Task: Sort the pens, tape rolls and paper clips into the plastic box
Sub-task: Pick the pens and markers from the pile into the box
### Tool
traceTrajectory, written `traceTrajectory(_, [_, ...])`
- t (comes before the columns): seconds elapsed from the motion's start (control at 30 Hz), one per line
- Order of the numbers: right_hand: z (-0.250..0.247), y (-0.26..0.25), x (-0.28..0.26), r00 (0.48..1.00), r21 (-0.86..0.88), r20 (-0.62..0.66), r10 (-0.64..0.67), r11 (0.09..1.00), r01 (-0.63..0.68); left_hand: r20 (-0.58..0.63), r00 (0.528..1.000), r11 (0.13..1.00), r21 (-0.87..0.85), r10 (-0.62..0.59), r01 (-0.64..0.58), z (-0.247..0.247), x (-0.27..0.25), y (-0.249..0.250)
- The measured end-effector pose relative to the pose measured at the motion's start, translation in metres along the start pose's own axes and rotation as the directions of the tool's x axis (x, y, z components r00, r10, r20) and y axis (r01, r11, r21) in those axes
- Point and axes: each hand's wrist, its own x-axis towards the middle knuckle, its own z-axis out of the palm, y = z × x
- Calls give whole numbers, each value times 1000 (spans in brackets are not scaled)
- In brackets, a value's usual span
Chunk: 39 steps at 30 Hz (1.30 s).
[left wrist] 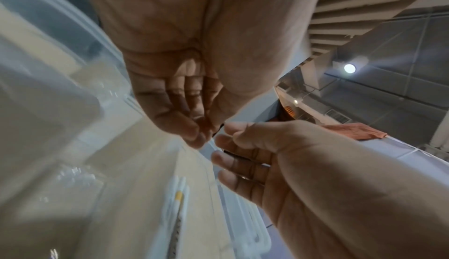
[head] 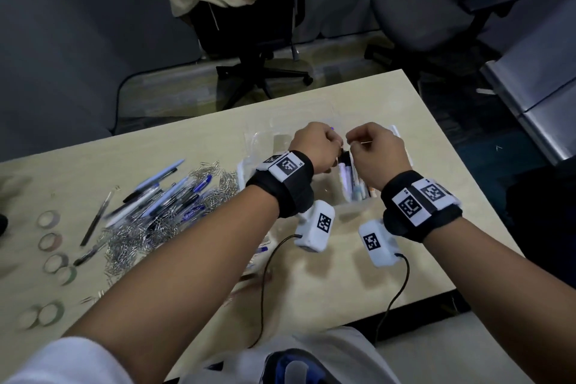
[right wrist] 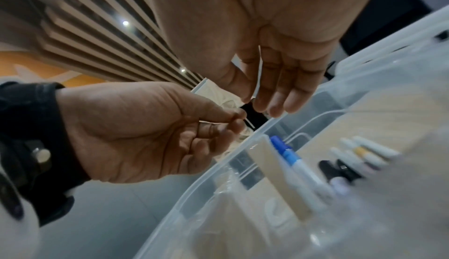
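Observation:
Both hands hover close together over the clear plastic box (head: 355,208). My left hand (head: 335,146) pinches a thin metal paper clip (right wrist: 250,124) between thumb and forefinger. Facing it, my right hand (head: 352,142) has its thumb pressed to its forefinger, seemingly on the same small wire piece; the other fingers (right wrist: 289,94) hang down fairly straight. Several pens (head: 353,184) lie in the box's right compartment. Left of the box lie loose pens (head: 162,193) mixed into a heap of paper clips (head: 140,237). Tape rolls (head: 50,241) sit along the table's left end.
The beige table (head: 405,121) ends close to the box on the right and far sides. Two dark office chairs (head: 424,12) stand beyond it. Black cables (head: 265,274) run from the wrist cameras across the table's near part.

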Motion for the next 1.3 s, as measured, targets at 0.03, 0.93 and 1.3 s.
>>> traceTrajectory(0.03, [4, -6, -2, 1000, 4, 9, -27, 1000, 27, -15, 1000, 1000, 14, 24, -24, -8, -5, -3])
traceTrajectory(0.93, [212, -108, -103, 773, 37, 499, -392, 901, 433, 23, 996, 848, 526, -91, 65, -188, -112, -265])
traceTrajectory(1.3, [221, -47, -120, 630, -363, 751, -198, 674, 644, 216, 976, 646, 742, 27, -182, -129, -128, -299])
